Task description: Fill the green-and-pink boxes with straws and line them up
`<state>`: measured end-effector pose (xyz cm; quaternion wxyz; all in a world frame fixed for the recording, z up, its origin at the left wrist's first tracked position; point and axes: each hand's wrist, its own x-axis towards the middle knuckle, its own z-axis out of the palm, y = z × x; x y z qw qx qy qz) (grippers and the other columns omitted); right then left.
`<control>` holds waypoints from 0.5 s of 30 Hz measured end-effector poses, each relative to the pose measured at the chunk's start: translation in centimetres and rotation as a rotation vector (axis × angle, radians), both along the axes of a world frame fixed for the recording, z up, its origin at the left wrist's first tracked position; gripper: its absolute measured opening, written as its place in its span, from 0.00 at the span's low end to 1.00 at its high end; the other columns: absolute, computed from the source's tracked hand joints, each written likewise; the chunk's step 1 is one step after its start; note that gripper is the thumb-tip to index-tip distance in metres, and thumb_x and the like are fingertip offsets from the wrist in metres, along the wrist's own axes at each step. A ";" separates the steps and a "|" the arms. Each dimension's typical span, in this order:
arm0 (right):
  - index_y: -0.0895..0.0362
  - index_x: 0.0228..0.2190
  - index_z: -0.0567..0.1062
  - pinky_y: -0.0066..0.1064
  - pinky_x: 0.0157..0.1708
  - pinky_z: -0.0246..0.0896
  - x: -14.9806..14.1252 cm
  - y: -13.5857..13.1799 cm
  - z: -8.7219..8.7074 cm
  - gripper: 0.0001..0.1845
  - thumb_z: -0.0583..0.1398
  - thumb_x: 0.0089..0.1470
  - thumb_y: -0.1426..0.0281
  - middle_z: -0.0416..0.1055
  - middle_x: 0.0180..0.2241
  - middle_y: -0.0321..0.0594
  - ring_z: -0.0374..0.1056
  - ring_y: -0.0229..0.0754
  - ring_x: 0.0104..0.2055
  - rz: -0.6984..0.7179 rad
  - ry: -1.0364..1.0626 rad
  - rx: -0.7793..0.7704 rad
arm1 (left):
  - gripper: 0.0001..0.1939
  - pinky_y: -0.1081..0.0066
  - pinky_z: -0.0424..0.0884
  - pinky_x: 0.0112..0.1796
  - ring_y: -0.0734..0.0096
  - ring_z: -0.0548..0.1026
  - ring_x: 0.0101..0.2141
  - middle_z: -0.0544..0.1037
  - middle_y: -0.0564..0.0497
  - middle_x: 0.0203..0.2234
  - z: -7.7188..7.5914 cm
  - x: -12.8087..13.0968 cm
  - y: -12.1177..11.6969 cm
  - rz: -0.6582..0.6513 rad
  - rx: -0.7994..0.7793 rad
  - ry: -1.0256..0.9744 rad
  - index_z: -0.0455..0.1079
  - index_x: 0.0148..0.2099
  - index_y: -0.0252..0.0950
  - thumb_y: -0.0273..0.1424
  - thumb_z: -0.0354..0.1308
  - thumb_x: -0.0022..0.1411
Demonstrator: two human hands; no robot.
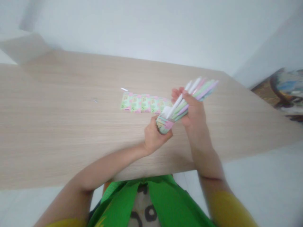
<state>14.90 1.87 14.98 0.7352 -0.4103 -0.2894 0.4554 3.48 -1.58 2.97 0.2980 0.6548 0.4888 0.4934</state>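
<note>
My left hand (156, 135) grips a small printed pastel box (165, 124) in green and pink, tilted toward the upper right. Out of its open end fans a bunch of long, thin pastel sticks that look like pens (200, 90), in white, pink, green and lilac. My right hand (193, 108) is wrapped round the middle of this bunch. Just beyond the hands lies a row of several small green and pink packets (146, 103), each marked with a 5. The box hides part of the row's right end.
The wooden table (71, 132) runs along a white wall (142, 28). A short white stick (124, 89) lies beyond the packets. A tiny pale object (95, 100), too small to name, is to their left. A pale block-like object (26, 45) stands at the back left.
</note>
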 end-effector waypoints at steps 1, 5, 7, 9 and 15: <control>0.57 0.33 0.75 0.40 0.48 0.73 0.6 -0.3 0.3 0.03 0.63 0.54 0.71 0.78 0.34 0.37 0.76 0.42 0.44 -0.046 0.020 -0.021 | 0.31 0.70 0.70 0.32 0.66 0.77 0.33 0.78 0.53 0.35 -0.1 0.2 0.1 -0.017 -0.009 0.007 0.60 0.55 0.41 0.38 0.65 0.50; 0.54 0.34 0.73 0.44 0.48 0.72 3.7 -1.5 1.0 0.03 0.60 0.56 0.73 0.78 0.37 0.35 0.75 0.41 0.47 -0.131 0.016 -0.014 | 0.34 0.70 0.70 0.32 0.66 0.76 0.31 0.78 0.52 0.35 -1.4 0.8 1.2 -0.072 -0.011 0.087 0.61 0.56 0.40 0.38 0.66 0.48; 0.54 0.35 0.73 0.44 0.49 0.72 4.5 -2.0 0.8 0.05 0.61 0.54 0.73 0.78 0.39 0.37 0.74 0.42 0.49 -0.099 -0.027 0.003 | 0.36 0.70 0.70 0.32 0.66 0.76 0.31 0.78 0.52 0.35 -2.1 1.0 2.0 -0.076 0.000 0.110 0.61 0.57 0.39 0.38 0.67 0.46; 0.53 0.35 0.73 0.45 0.50 0.71 4.6 -2.2 0.4 0.07 0.62 0.52 0.74 0.78 0.40 0.38 0.74 0.43 0.49 -0.075 -0.028 -0.011 | 0.37 0.69 0.71 0.33 0.67 0.76 0.31 0.78 0.52 0.35 -2.5 1.1 2.7 -0.094 0.019 0.108 0.61 0.58 0.39 0.40 0.66 0.46; 0.56 0.37 0.74 0.43 0.50 0.71 2.2 -2.0 -1.1 0.11 0.61 0.49 0.77 0.79 0.38 0.42 0.75 0.44 0.46 -0.085 0.003 -0.118 | 0.39 0.70 0.71 0.34 0.67 0.75 0.32 0.76 0.53 0.33 -3.1 -0.4 4.4 -0.342 0.070 0.074 0.61 0.57 0.37 0.40 0.68 0.43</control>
